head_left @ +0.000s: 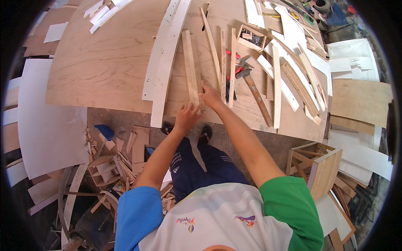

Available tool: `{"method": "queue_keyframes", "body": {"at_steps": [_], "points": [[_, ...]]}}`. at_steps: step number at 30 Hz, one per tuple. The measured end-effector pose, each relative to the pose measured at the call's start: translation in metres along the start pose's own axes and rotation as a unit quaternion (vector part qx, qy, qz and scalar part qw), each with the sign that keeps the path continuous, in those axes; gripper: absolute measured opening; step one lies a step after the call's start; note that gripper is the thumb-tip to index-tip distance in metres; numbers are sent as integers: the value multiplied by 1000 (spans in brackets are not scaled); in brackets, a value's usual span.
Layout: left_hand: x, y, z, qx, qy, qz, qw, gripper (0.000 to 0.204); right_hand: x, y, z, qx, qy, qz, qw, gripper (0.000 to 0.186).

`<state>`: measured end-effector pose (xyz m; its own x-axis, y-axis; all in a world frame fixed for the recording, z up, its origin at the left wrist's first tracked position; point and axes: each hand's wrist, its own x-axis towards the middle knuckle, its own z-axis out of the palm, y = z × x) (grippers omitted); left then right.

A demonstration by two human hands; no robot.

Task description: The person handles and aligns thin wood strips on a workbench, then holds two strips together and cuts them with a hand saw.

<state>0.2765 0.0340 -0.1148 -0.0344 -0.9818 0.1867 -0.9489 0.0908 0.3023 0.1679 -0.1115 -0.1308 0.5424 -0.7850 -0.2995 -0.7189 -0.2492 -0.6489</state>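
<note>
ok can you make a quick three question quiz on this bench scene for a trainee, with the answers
1. True or false: the hammer lies to the right of the right hand.
2. What colour is the right sleeve? a) blue b) green c) white
3. Fill the gap: the fingers of the left hand are at the ___ end of the strips, as seen by the person.

Key: 1. True. 2. b. 3. near.

Blue left sleeve (140,215), green right sleeve (295,209), whitish shirt (213,209), navy trousers (224,170)
</note>
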Motion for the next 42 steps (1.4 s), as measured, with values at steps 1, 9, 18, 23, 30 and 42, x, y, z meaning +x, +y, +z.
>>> {"method": "queue_keyframes", "body": {"at_steps": [1, 9, 18, 23, 30, 42], "points": [[2, 2, 0, 0, -9, -7, 1000, 44, 1, 5, 2, 1, 15, -6, 1000, 70], [4, 4, -10, -11, -72, -34, 997, 51, -24, 0, -32, 129, 105, 52, 985, 46], [10, 16, -22, -34, -78, -84, 993, 52, -67, 63, -47, 21, 285, 116, 951, 43], [29, 16, -4, -211, 16, -136, 968, 45, -67, 68, -42, 74, 245, 136, 957, 44], [90, 57, 26, -428, -39, -318, 845, 54, -61, 88, -39, 146, 212, 138, 956, 45], [106, 64, 52, -362, -78, -330, 868, 50, -91, 80, -53, 538, 54, 209, 815, 40]]}}
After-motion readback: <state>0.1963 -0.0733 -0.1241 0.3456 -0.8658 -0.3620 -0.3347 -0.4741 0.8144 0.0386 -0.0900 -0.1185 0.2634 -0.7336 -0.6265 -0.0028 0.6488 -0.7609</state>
